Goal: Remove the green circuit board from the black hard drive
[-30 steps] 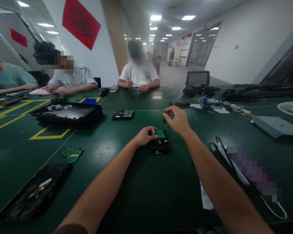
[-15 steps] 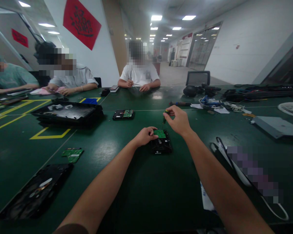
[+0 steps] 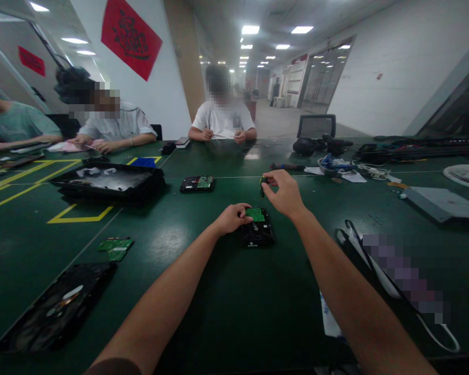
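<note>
In front of me a black hard drive (image 3: 261, 235) lies on the dark green table, its green circuit board (image 3: 255, 214) facing up at the far end. My left hand (image 3: 233, 219) grips the drive's left edge, thumb over the top beside the board. Between the fingers of my right hand (image 3: 283, 190) is a small screwdriver (image 3: 262, 188) with a dark, yellow-marked handle, held upright. Its thin shaft points down at the board's far edge; whether the tip touches a screw is too small to tell.
At left lie a loose green circuit board (image 3: 117, 248) and a larger black drive (image 3: 58, 307). Another hard drive (image 3: 197, 184) and a black tray (image 3: 107, 179) sit farther back. A second screwdriver (image 3: 287, 166) and a grey metal box (image 3: 445, 203) are to the right. Several people sit across the table.
The screwdriver stands more upright, and the fingers of my right hand have shifted slightly around its handle. My left hand and the hard drive keep their places.
</note>
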